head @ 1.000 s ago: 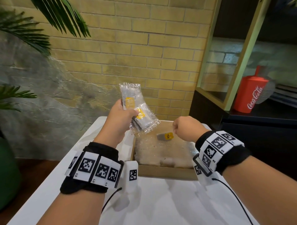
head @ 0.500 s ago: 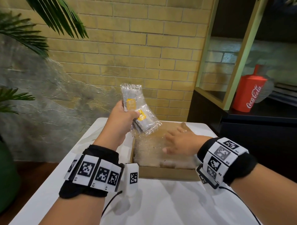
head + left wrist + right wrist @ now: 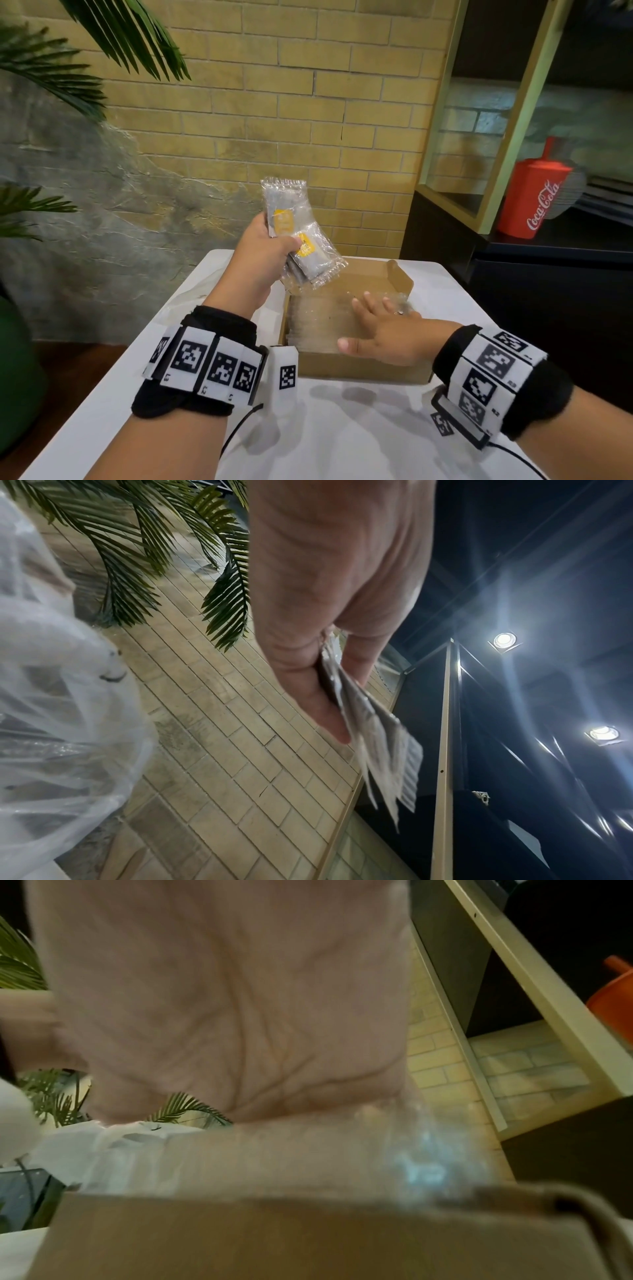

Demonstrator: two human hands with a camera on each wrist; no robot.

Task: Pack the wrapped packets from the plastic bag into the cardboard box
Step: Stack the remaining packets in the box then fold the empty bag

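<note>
My left hand [image 3: 267, 255] grips a bunch of clear wrapped packets [image 3: 294, 236] with yellow labels, raised above the far left corner of the cardboard box [image 3: 356, 366]. In the left wrist view the fingers [image 3: 308, 696] pinch the packets [image 3: 380, 745] from both sides. My right hand [image 3: 380, 329] lies flat with straight, spread fingers on the packets stacked in the box [image 3: 318, 318]. The right wrist view shows the palm [image 3: 222, 1001] over the box wall [image 3: 240, 1237]. The clear plastic bag [image 3: 51, 723] shows at the left in the left wrist view.
The box sits on a white table [image 3: 342, 438] against a yellow brick wall. A dark shelf unit with a red Coca-Cola cup [image 3: 537, 198] stands to the right. Palm fronds [image 3: 113, 37] hang at the upper left.
My right hand, a fist above the box one second ago, has opened and come down flat onto the packets in the box. The left hand keeps holding its packets in about the same place.
</note>
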